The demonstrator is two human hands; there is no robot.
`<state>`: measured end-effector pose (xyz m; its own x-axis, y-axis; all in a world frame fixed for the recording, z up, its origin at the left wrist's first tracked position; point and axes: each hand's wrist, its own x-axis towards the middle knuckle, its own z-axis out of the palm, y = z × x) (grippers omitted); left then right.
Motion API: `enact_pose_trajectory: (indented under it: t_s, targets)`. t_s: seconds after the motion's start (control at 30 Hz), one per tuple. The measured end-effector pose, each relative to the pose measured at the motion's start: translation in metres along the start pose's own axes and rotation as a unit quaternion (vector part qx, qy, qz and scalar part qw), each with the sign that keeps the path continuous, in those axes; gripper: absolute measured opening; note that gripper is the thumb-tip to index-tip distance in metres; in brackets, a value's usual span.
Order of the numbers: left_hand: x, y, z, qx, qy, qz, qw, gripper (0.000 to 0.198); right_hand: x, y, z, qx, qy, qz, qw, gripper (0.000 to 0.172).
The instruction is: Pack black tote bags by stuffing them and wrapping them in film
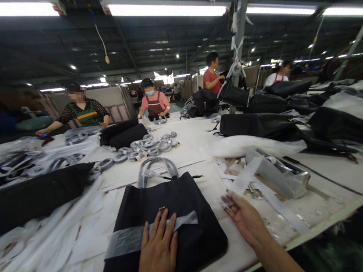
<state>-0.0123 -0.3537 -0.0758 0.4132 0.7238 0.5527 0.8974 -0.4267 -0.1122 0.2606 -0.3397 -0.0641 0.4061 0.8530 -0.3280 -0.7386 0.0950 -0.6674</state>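
Note:
A black handbag [198, 217] lies flat on the table in front of me, its handles [159, 168] wrapped in clear plastic and pointing away. My left hand [159, 248] rests on the bag with fingers stretched out, pressing on a translucent plastic strip [125, 240] laid across its front. Just beyond the fingertips is a small gold-coloured metal fitting [162, 209]. To the right of the bag, my right hand [242, 216] is above the table, its fingers pinching a translucent plastic strip [245, 179]; the fingertips are slightly blurred.
A plastic-covered box [282, 175] with paper scraps stands at right. Coiled, wrapped straps [154, 146] lie ahead. Black bags are heaped at right [262, 124] and left [28, 196], with loose plastic film [47, 230]. Several people work around the table; a post [237, 50] rises beyond it.

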Motion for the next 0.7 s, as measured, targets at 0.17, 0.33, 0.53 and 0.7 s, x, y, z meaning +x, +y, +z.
enact_pose_trajectory:
  t_s: [0.17,0.33,0.53,0.7]
  targets:
    - [-0.003,-0.004,0.002,0.036,-0.018,0.029,0.999,0.049,0.006,-0.019,0.000,0.039,0.016,-0.008,0.999,0.017]
    - [-0.001,-0.002,-0.001,0.023,-0.024,0.014,0.999,0.047,0.004,-0.038,0.004,-0.002,-0.024,-0.023,0.999,0.013]
    - [0.003,0.006,-0.007,-0.022,-0.043,-0.029,0.998,0.045,-0.038,-0.038,0.038,-0.093,-0.083,-0.152,0.980,0.027]
    - [0.003,0.008,-0.009,-0.054,-0.059,-0.051,0.996,0.046,-0.076,0.001,0.061,-0.350,-0.185,-0.245,0.885,0.043]
